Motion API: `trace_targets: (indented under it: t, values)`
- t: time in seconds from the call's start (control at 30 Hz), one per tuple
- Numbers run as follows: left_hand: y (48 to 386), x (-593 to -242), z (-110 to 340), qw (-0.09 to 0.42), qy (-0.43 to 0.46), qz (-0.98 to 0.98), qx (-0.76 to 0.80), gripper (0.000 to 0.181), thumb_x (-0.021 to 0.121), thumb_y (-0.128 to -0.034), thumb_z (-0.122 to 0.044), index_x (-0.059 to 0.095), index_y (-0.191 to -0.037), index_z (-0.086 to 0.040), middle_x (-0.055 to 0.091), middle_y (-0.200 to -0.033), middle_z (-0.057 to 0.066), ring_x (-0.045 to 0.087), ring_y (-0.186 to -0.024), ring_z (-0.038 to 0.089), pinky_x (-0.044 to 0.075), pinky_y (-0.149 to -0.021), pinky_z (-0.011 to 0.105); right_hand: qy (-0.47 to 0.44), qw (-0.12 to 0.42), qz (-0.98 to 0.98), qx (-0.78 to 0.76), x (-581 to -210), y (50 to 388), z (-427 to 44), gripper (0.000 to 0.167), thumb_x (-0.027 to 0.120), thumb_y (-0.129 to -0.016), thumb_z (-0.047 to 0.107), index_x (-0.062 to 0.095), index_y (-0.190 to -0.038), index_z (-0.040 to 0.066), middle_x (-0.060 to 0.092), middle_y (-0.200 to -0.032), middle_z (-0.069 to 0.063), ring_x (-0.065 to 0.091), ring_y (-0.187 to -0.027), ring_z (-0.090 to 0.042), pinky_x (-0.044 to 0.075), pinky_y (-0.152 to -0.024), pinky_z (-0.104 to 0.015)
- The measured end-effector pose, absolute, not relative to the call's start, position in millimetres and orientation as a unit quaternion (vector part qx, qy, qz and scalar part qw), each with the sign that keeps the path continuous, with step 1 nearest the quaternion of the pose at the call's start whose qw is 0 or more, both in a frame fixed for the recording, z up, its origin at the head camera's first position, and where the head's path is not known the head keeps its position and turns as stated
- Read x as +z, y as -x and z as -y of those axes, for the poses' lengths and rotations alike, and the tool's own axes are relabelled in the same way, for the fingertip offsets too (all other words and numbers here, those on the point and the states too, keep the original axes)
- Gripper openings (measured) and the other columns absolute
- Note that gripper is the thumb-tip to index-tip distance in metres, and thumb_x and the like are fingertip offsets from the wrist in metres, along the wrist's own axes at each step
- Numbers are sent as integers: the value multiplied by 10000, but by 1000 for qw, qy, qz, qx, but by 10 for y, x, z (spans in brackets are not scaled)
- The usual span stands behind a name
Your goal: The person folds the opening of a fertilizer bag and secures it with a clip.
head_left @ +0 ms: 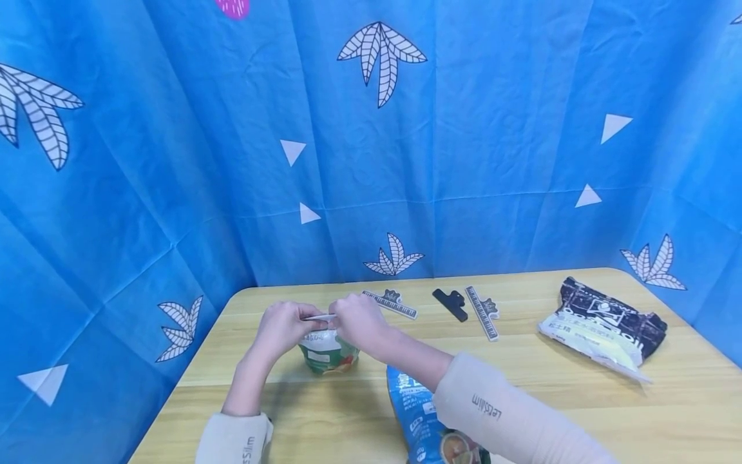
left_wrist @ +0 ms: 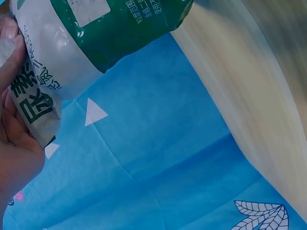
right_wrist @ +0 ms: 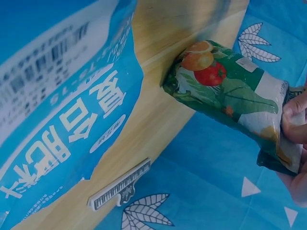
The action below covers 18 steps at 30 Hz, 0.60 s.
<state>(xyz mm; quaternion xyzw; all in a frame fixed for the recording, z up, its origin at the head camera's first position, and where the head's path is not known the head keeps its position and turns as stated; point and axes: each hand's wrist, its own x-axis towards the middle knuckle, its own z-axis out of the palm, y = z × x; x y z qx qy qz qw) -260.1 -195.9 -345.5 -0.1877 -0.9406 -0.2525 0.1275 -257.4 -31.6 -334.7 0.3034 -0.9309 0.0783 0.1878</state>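
A green and white bag (head_left: 329, 356) with fruit pictures stands upright on the table, its top edge folded. My left hand (head_left: 282, 327) pinches the left end of that top, and my right hand (head_left: 361, 324) pinches the right end. In the left wrist view, the thumb and fingers of the left hand (left_wrist: 18, 129) hold the printed white upper part of the bag (left_wrist: 53, 57). The right wrist view has the right hand (right_wrist: 296, 139) gripping the top of the bag (right_wrist: 225, 96), tomato and orange pictures facing the camera.
A blue bag (head_left: 414, 412) lies at the front, partly under my right forearm. Toward the back are a ruler-patterned clip (head_left: 391, 303), a black clip (head_left: 451, 303) and another patterned clip (head_left: 483, 314). A black and white bag (head_left: 603, 328) lies at the right. Blue curtain hangs behind the table.
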Motion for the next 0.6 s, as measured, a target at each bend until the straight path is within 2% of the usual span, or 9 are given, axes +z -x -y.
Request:
trace_targets:
  t: [0.1, 0.33, 0.5, 0.6]
  values:
    - [2598, -3444, 1965, 117, 185, 942, -256, 105, 773, -739, -158, 755, -840, -138, 691, -765, -17, 570, -654, 100, 425, -598, 293, -307, 168, 933, 79, -3326, 2584, 311, 114, 737, -783, 189, 732, -889, 146, 659, -708, 37, 441, -507, -56, 363, -467, -152]
    - [2606, -3436, 2028, 100, 195, 938, -267, 138, 758, -753, -137, 750, -890, -144, 692, -834, -25, 612, -785, 141, 457, -660, 325, -331, 134, 928, 107, -3281, 2613, 232, 115, 719, -804, 203, 720, -900, 139, 680, -773, 30, 525, -575, -66, 412, -542, -191]
    - [2643, -3478, 2146, 74, 206, 926, -309, 152, 731, -782, -119, 741, -932, -137, 687, -879, -24, 612, -827, 139, 486, -684, 318, -330, 90, 924, 169, -3305, 2629, 167, 120, 698, -820, 113, 706, -940, 109, 682, -839, 2, 592, -692, -97, 449, -613, -174]
    - [2659, -3530, 2227, 66, 209, 909, -355, 159, 720, -790, -97, 733, -948, -105, 684, -908, 6, 615, -849, 157, 504, -691, 307, -318, 54, 922, 214, -3322, 2648, 127, 149, 681, -827, 62, 698, -972, 91, 679, -877, -19, 590, -721, -94, 458, -604, -150]
